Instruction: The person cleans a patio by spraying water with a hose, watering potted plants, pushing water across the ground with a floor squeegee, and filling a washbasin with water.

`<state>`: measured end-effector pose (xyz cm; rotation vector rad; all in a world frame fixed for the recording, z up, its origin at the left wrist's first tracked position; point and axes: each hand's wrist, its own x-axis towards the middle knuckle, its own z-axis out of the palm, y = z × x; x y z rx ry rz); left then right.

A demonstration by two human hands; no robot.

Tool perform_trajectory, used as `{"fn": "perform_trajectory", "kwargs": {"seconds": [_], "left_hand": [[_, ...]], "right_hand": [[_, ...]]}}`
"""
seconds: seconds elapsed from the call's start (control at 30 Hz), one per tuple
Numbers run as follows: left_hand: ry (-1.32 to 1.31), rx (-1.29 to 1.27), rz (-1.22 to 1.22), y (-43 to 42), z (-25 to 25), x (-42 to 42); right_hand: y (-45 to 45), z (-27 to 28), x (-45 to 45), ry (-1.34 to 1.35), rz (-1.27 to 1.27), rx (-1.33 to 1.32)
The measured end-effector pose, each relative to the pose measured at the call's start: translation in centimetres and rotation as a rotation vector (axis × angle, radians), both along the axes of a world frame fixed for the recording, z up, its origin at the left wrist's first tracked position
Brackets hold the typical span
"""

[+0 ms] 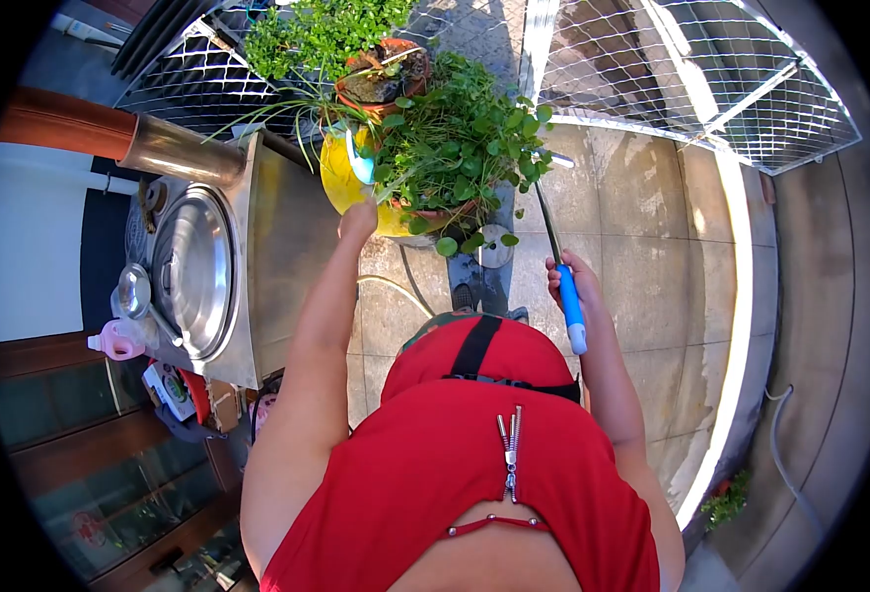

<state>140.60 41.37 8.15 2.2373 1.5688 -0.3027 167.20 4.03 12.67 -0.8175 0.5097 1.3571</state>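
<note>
One blue-handled tool (572, 308) in right grip (579, 279), blade (550, 223) toward leaves (465, 128).

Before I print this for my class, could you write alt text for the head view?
A person's right hand grips a blue-handled tool, its far end at a leafy plant; the left hand is by the plant's left edge. A metal lid is at left, white mesh beyond.

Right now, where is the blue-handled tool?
In the head view, the blue-handled tool is in the right hand, at the lower right of the leafy plant.
</note>
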Motion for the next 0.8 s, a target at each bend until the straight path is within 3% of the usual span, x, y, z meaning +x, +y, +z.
{"fn": "perform_trajectory", "kwargs": {"seconds": [0.13, 0.8], "left_hand": [[0.034, 0.039, -0.14, -1.0, 1.3, 1.2], [0.066, 0.026, -0.165, -0.3, 1.3, 2.6]], "right_hand": [[0.0, 0.9, -0.2, -0.049, -0.021, -0.025], [-0.2, 1.6, 0.0, -0.064, -0.029, -0.03]]}}
